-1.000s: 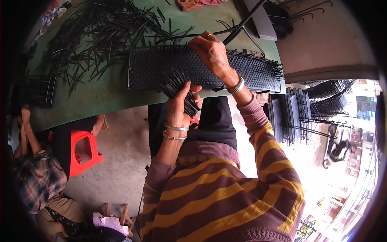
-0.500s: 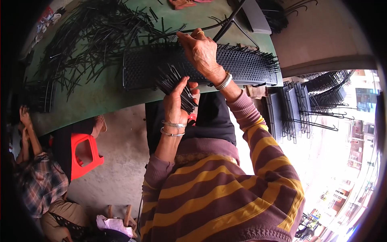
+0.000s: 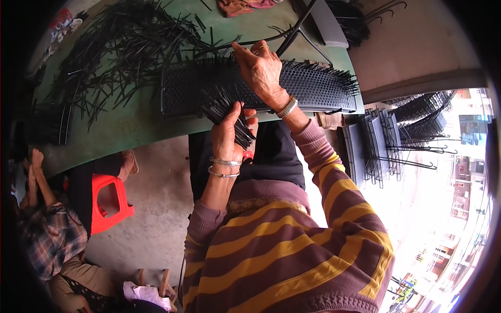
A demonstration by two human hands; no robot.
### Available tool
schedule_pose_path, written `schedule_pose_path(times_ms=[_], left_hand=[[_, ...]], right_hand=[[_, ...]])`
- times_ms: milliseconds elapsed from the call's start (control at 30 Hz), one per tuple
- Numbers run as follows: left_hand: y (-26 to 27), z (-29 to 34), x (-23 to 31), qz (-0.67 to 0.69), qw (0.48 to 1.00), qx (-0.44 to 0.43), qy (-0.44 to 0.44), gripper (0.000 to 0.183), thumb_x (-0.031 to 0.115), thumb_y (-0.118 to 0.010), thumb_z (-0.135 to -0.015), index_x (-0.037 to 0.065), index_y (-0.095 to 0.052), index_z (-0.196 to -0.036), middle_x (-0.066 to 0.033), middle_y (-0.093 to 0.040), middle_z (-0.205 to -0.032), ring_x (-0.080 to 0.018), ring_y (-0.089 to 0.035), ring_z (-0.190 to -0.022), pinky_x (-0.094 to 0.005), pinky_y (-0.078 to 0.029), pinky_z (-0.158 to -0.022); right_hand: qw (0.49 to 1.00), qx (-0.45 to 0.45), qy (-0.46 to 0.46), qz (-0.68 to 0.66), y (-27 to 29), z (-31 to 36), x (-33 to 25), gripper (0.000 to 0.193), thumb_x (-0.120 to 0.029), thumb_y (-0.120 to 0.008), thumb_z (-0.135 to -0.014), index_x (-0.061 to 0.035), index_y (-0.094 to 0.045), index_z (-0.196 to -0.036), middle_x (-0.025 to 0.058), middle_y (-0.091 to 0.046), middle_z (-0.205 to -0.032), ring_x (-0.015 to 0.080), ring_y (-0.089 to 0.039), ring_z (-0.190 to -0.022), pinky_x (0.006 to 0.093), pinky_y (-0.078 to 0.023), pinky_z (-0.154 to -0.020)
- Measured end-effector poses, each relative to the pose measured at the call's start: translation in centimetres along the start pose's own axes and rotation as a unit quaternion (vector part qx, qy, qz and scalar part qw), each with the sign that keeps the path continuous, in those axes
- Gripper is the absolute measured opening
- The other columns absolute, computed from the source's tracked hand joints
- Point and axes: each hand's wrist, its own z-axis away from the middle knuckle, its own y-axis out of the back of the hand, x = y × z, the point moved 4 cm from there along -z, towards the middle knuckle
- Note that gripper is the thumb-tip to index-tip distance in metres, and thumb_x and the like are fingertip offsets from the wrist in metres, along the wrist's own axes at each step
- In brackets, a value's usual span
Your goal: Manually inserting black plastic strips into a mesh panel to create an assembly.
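My left hand [image 3: 228, 130] is closed around a bundle of thin black strips [image 3: 222, 108], their ends fanning out over the near edge of a black mesh panel [image 3: 302, 88]. The panel lies lengthwise in front of me on a green table [image 3: 112, 136]. Its far edge and right end bristle with upright black strips [image 3: 342, 78]. Over the panel's far edge is my right hand [image 3: 261, 70], thumb and fingers pinched together. Whatever sits between those fingertips is too small to make out.
Loose black strips [image 3: 120, 47] are heaped on the table's left. A bent black rod frame [image 3: 295, 31] stands behind the panel; an orange cloth [image 3: 235, 6] lies beyond. Stacked mesh racks with hooks [image 3: 373, 141] stand at right. Another person [image 3: 55, 229] sits left, near a red stool [image 3: 112, 201].
My right hand stays pinched at the panel's far edge, shifted very slightly. My left hand keeps its bundle in the same place. The other person's hands have moved a little.
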Motion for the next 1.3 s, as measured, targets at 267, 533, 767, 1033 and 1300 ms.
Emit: schedule_pose_path(times_ms=[267,533,767,1033,1300], left_hand=[[0.0,0.1,0.4,-0.013,1.0,0.019,-0.008,0.017,0.024,-0.065,-0.09,0.01,-0.061,-0.098,-0.0079,-0.068,-0.084,-0.0153,-0.064,-0.067,-0.0271,-0.048,-0.051],[0.0,-0.5,0.1,-0.016,1.0,0.017,-0.012,0.017,0.022,-0.066,-0.088,0.008,-0.061,-0.097,-0.0092,-0.069,-0.086,-0.0173,-0.066,-0.068,-0.0279,-0.049,-0.052],[-0.7,-0.5,-0.1,0.008,1.0,0.023,0.001,0.017,0.018,-0.068,-0.086,0.008,-0.061,-0.096,-0.0085,-0.069,-0.084,-0.0165,-0.066,-0.067,-0.0278,-0.049,-0.054],[-0.7,-0.5,-0.1,-0.02,1.0,-0.006,-0.017,0.022,0.016,-0.069,-0.085,0.005,-0.064,-0.103,-0.0083,-0.069,-0.084,-0.0194,-0.067,-0.068,-0.0287,-0.048,-0.052],[-0.5,-0.8,-0.1,-0.067,0.998,-0.014,-0.01,0.024,0.017,-0.07,-0.084,0.005,-0.063,-0.103,-0.0096,-0.069,-0.089,-0.0211,-0.068,-0.071,-0.0295,-0.049,-0.052]], right_hand=[[0.979,0.017,-0.12,-0.166,-0.3,0.3,0.9,0.016,-0.015,-0.069,-0.081,-0.0139,-0.071,-0.097,0.0055,-0.06,-0.081,0.0239,-0.062,-0.067,0.0367,-0.049,-0.059],[0.996,-0.057,-0.025,-0.059,0.3,-0.8,0.2,0.012,-0.02,-0.066,-0.083,-0.0149,-0.069,-0.092,0.0053,-0.058,-0.082,0.0246,-0.061,-0.072,0.0364,-0.047,-0.062],[0.996,-0.071,-0.016,-0.049,0.9,0.2,0.4,0.022,-0.026,-0.067,-0.084,-0.013,-0.07,-0.102,0.0074,-0.058,-0.083,0.0242,-0.058,-0.076,0.0366,-0.046,-0.066],[0.765,-0.344,-0.247,-0.484,3.6,2.7,0.5,0.024,-0.02,-0.062,-0.089,0.0031,-0.065,-0.096,0.0046,-0.061,-0.071,0.0099,-0.055,-0.065,0.0283,-0.047,-0.058],[0.68,-0.402,-0.298,-0.536,4.2,2.2,1.0,0.018,-0.01,-0.059,-0.09,0.0056,-0.063,-0.099,0.0074,-0.065,-0.081,0.0127,-0.065,-0.071,0.0244,-0.054,-0.067]])
